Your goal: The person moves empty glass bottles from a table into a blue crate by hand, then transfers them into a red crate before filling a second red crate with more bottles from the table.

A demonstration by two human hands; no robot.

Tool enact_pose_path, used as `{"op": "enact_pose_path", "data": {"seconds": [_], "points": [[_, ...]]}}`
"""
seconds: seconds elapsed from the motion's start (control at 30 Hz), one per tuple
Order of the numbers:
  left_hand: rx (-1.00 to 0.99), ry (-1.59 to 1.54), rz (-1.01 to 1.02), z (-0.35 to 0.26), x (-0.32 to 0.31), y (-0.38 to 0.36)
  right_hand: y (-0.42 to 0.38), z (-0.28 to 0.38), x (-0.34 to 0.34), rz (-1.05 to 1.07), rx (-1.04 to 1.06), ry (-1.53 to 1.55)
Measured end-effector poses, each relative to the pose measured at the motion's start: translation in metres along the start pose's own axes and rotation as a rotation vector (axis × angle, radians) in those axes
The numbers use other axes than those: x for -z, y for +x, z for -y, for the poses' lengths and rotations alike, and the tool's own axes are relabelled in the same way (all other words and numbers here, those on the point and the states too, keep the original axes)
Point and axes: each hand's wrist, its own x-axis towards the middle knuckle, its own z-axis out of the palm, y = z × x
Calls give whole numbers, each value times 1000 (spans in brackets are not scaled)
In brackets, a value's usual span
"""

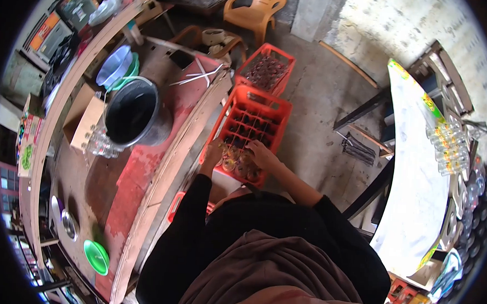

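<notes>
In front of my body stands a red plastic crate [282, 113] with a grid of compartments. Its near rows hold several clear glass bottles [229, 164], seen from above, and its far compartments look dark. My left hand [213, 150] reaches over the crate's left side, with its fingers closed around a bottle at the edge of the filled rows. From the right, my right hand [263, 155] comes in with curled fingers at another bottle there. The parts of both bottles under my fingers are mostly hidden.
Behind it is another red crate [291, 68] packed with bottles. On the left, a wooden table [89, 199] carries a black bucket [131, 114], glass bottles [102, 144] and a green bowl [96, 257]. To the right, a white-covered table [415, 197] holds more bottles [448, 148].
</notes>
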Motion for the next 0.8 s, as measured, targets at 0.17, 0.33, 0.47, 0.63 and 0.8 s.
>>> {"op": "enact_pose_path", "data": {"seconds": [0.17,0.33,0.47,0.63,0.8], "points": [[-71,149,-74,-17,-18,24,-45,-35,58,-51,-93,75],[-347,93,-36,-85,-53,38,-113,-53,158,-149,-294,95],[-398,-26,223,-156,-93,30,-180,-68,255,-353,-398,130],[-548,73,450,-207,-165,32,-278,-103,362,-625,-426,84],[-592,-6,568,-297,-205,28,-359,-115,450,-707,-593,-98]]}}
